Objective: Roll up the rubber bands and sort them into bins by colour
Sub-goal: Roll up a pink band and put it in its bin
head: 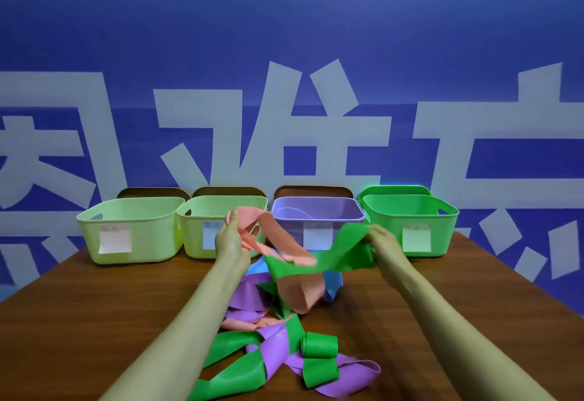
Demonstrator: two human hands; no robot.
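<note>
My left hand [230, 238] grips one end of a pink band [278, 236] and holds it lifted above the table. My right hand [384, 239] grips the end of a green band [341, 252], which hangs across the pink one. Beneath them lies a tangled pile of bands [284, 347] in green, purple, pink and blue. Along the table's far edge stand a pale green bin [132, 230], a second pale green bin [202, 220], a purple bin [319, 211] and a bright green bin [414, 220], each with a paper label on its front.
The brown wooden table [94, 321] runs out to both sides of the pile. Behind the bins stand dark lids and a blue wall with large white characters [284, 84].
</note>
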